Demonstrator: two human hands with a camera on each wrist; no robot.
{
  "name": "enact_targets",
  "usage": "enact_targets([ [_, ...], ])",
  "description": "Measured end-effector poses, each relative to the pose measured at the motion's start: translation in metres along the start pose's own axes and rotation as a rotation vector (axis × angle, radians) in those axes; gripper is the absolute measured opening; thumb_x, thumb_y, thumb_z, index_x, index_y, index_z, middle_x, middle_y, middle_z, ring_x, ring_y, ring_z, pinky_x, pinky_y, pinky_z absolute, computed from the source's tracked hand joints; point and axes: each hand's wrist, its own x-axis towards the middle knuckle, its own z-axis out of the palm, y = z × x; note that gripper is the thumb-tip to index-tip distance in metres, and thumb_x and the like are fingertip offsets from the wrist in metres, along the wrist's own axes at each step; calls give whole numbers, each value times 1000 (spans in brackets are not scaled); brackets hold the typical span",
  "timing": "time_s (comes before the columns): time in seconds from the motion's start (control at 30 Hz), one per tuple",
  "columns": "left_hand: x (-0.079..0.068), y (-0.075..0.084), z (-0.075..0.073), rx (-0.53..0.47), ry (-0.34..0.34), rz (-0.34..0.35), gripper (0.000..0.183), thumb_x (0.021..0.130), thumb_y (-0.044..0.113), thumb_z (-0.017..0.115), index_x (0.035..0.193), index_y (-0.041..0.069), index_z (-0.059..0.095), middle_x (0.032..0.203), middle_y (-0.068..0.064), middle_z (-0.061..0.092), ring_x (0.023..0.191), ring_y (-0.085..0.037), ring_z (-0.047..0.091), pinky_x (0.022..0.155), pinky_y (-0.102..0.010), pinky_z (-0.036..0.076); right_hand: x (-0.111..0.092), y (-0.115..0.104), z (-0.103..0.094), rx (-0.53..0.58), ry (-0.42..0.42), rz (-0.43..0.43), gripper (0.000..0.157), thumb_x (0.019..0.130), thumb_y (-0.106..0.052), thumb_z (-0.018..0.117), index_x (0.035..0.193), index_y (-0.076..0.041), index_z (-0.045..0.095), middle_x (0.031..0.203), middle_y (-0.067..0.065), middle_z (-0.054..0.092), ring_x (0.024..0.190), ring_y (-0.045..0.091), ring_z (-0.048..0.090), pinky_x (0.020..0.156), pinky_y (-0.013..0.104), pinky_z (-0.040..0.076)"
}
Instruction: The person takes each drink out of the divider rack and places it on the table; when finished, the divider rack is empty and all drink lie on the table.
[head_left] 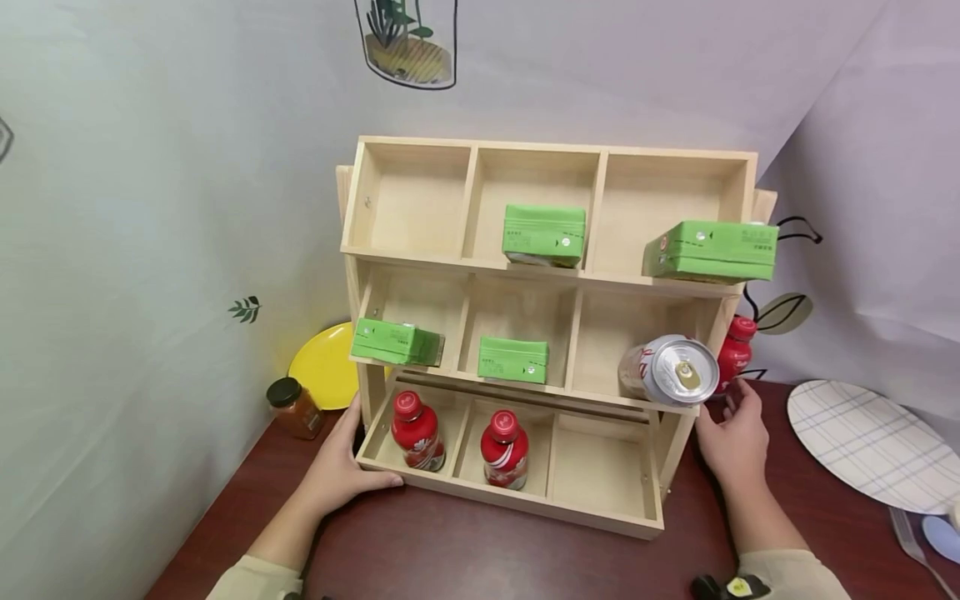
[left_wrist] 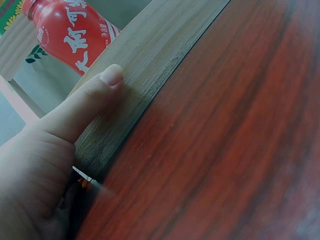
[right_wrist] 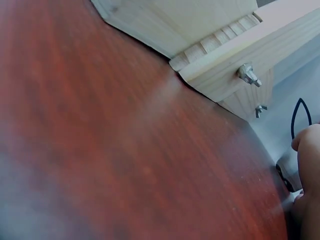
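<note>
The left grip (head_left: pixel 341 467) clasps the wooden rack (head_left: pixel 517 310) at its lower corner; the right grip (head_left: pixel 735 433) is by the outer red bottle (head_left: pixel 735 354); whether grasping it, I cannot tell.

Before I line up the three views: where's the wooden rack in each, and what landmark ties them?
Head: wooden rack stands in the middle, compartments facing the camera.
Left wrist: its front board slants from top centre down to the left, thumb of the left hand on it.
Right wrist: its side beam, with a metal wing nut, at upper right.
Shared landmark: reddish-brown tabletop.
</note>
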Motion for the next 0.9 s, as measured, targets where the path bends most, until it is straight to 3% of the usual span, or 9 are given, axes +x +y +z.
enact_targets([
  [0.37,-1,-1,0,0,-4,8,134,49,35,98,156,24,17,151,-3,34,132,-19,36,102,-15,26,-32,-7,-7,-39,-51,-51,75,88,-26,67,151,-9,29,144,19,43,130,31,44,103,44,37],
  [0.63,-3,-1,-3,12,-2,2,133,50,38,97,155,23,18,151,-2,34,132,-19,36,105,-25,29,-64,-8,-14,-14,-60,-171,65,84,-8,71,142,0,42,143,15,45,123,33,50,96,9,33],
  [0.9,-3,2,-3,13,1,1,133,49,37,97,156,24,17,152,-2,33,132,-20,35,102,-15,24,-103,-10,-29,0,-82,-265,55,82,-6,76,132,3,53,132,15,54,115,-10,42,92,4,31],
])
